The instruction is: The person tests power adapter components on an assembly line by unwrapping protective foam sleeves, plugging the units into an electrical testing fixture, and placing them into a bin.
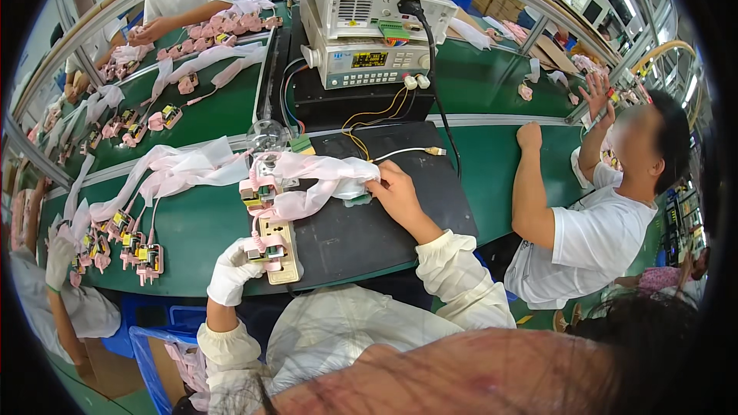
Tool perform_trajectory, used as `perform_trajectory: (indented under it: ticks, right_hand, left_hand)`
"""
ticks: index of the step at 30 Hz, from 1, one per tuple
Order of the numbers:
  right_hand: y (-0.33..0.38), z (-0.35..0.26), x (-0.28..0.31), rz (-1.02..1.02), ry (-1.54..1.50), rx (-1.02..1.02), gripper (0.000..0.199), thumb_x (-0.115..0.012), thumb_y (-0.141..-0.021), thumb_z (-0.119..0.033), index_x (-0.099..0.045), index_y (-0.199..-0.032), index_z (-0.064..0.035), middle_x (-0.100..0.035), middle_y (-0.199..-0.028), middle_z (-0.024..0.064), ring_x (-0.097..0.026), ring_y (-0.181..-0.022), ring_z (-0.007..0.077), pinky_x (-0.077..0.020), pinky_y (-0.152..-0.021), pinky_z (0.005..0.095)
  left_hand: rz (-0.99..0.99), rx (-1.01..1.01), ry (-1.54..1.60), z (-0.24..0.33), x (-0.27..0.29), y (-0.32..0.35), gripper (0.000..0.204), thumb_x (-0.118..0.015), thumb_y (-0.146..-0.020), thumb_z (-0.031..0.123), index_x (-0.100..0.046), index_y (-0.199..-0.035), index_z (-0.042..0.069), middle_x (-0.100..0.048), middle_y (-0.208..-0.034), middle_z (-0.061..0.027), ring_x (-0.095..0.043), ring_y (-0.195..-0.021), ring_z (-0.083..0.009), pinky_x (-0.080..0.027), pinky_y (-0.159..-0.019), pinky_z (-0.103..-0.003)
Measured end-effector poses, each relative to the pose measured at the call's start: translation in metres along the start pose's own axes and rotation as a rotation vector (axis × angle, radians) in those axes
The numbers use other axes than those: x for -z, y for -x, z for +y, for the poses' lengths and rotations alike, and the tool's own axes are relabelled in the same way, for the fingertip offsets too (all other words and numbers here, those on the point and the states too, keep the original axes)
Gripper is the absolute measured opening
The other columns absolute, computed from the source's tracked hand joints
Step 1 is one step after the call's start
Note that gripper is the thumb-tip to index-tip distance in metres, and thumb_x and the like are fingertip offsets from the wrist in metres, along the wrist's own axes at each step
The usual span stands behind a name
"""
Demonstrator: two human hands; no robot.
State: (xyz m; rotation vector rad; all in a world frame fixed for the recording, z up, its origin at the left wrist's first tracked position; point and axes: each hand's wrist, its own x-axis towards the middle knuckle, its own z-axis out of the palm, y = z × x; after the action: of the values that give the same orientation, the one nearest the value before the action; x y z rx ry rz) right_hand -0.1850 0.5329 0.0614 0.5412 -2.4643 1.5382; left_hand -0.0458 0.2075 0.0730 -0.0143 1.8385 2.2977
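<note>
Gloved fingers [249, 249] of the left hand [231, 270] rest against the edge of an opened pink charger [273, 243] just to their right, on the beige socket strip [289, 267]; whether they are clamped on it or only touching, I cannot tell. The bare fingers [383, 180] of the right hand [401, 198] are drawn together on the end of a film-wrapped pink cord [330, 173], which loops leftward from them. The left hand probably steadies the charger against the strip, while the right seems to keep the cord end out of the slack film — a sensible split. The instruments stand beyond both hands, display forward, presumably so that the readout is easy to see. By count: one socket strip beside the gloved fingers; at least two opened chargers at it, the second just above those fingers; at least four more chargers [149, 261] well to their left, bunched with their wrapped cords; one loose white USB plug [436, 151] up and right of the bare fingertips; one clear glass bulb [267, 135] up and left; two stacked instruments, a power meter [374, 63] below a grey metal-cased unit [369, 1].
</note>
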Motion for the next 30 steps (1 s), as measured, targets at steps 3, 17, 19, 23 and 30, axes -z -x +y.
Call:
perform_trajectory:
  ticks: [3,17,19,23,30]
  right_hand:
    - [0.000,0.005,-0.008,0.025,-0.188,-0.070,0.015,-0.063,-0.081,-0.004,-0.065,-0.095,0.0013,-0.056,-0.088,0.0043,-0.057,-0.076,0.0112,-0.0449,-0.066,0.0233]
    - [0.001,0.002,0.003,-0.027,-0.040,0.012,0.014,-0.062,-0.083,-0.005,-0.063,-0.094,0.0027,-0.056,-0.088,0.0054,-0.054,-0.069,0.0131,-0.0436,-0.062,0.0253]
    - [0.001,-0.008,0.003,-0.020,0.039,0.015,0.018,-0.063,-0.082,-0.007,-0.061,-0.095,0.0049,-0.057,-0.090,0.0112,-0.056,-0.068,0.0189,-0.0454,-0.064,0.0287]
    - [0.003,-0.010,0.000,0.031,-0.011,0.059,0.019,-0.063,-0.082,-0.006,-0.061,-0.098,0.0042,-0.058,-0.091,0.0117,-0.057,-0.070,0.0207,-0.0458,-0.065,0.0291]
    - [0.003,-0.008,-0.005,0.077,0.045,0.111,0.019,-0.061,-0.082,-0.003,-0.061,-0.100,0.0023,-0.059,-0.098,0.0122,-0.060,-0.083,0.0249,-0.0469,-0.070,0.0287]
  left_hand:
    - [0.022,0.002,0.060,-0.007,0.000,0.002,0.038,-0.072,-0.079,0.010,-0.056,-0.112,0.004,-0.063,-0.101,-0.0018,-0.057,-0.081,-0.0072,-0.047,-0.068,-0.021]
    - [0.139,-0.098,-0.023,-0.017,-0.005,0.008,0.041,-0.068,-0.082,0.021,-0.053,-0.117,0.005,-0.063,-0.099,-0.0021,-0.055,-0.073,-0.0071,-0.043,-0.061,-0.020]
    - [0.113,-0.082,-0.018,-0.015,-0.002,0.009,0.041,-0.068,-0.082,0.023,-0.053,-0.116,0.007,-0.062,-0.100,-0.0008,-0.056,-0.078,-0.0065,-0.043,-0.062,-0.019]
    - [0.096,-0.048,-0.016,-0.010,-0.006,0.007,0.041,-0.070,-0.082,0.025,-0.053,-0.115,0.008,-0.061,-0.101,0.0011,-0.056,-0.080,-0.0056,-0.043,-0.063,-0.018]
    - [0.092,-0.041,-0.049,-0.016,0.000,-0.001,0.044,-0.076,-0.077,0.025,-0.055,-0.112,0.009,-0.062,-0.099,0.0011,-0.056,-0.074,-0.0039,-0.042,-0.059,-0.017]
